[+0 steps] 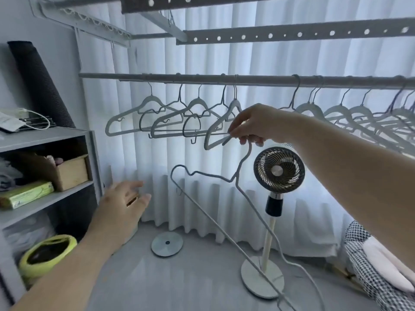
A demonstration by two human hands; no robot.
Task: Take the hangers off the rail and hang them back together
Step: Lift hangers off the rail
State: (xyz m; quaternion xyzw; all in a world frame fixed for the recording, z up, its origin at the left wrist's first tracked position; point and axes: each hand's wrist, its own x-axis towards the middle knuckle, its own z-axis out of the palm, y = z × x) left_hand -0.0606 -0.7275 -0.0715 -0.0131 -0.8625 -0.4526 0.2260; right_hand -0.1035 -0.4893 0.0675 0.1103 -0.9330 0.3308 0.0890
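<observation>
We are pinching the hook of a thin grey wire hanger [234,178] in our right hand [251,124], below the long grey metal rail [179,77]. Our left hand [123,205] is hovering with its fingers spread, low on the left.

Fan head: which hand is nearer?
Right. In this view the right hand sits just above and left of the fan head, its fingers pinching the hook of a wire hanger. The left hand is open, low and far left, by the shelf unit.

VIEW: head, one wide-angle camera worn by the person | FACING: forward, toward rail [202,77] and curtain [224,57] | SPAN: overhead rack [292,33] at top edge, floor [179,283] at bottom | RANGE: near the rail
</observation>
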